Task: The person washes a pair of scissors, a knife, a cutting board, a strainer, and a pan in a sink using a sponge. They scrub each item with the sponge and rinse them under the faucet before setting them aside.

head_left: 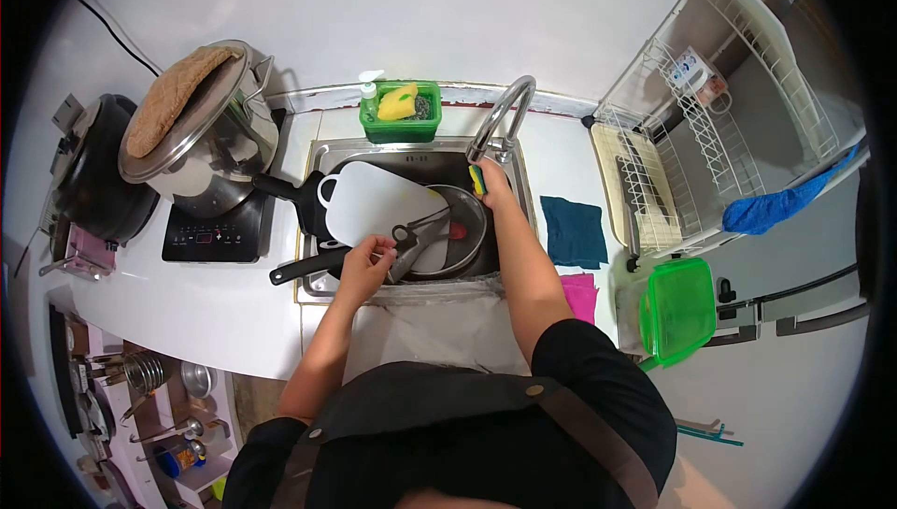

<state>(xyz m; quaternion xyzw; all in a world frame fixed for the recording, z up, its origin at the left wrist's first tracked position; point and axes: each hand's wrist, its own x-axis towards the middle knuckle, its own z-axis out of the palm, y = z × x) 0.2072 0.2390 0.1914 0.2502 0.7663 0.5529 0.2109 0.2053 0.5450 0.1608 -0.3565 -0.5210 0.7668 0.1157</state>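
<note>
My left hand [366, 264] grips the black handles of a pair of scissors [416, 240] over the sink [411, 149]. My right hand [492, 184] holds a yellow-green sponge [477, 177] just under the curved tap [505, 116]. In the sink lie a white cutting board [374, 200], a round steel pan [462, 229] with something red in it, and black pans whose handles [304, 266] stick out to the left.
A green caddy [402, 112] with a yellow sponge stands behind the sink. Left: an induction hob [210, 238] carrying a steel pot [210, 135], and a black cooker [93, 172]. Right: a blue cloth [572, 229], a pink cloth [581, 294], a white dish rack [691, 135], a green lidded box [677, 308].
</note>
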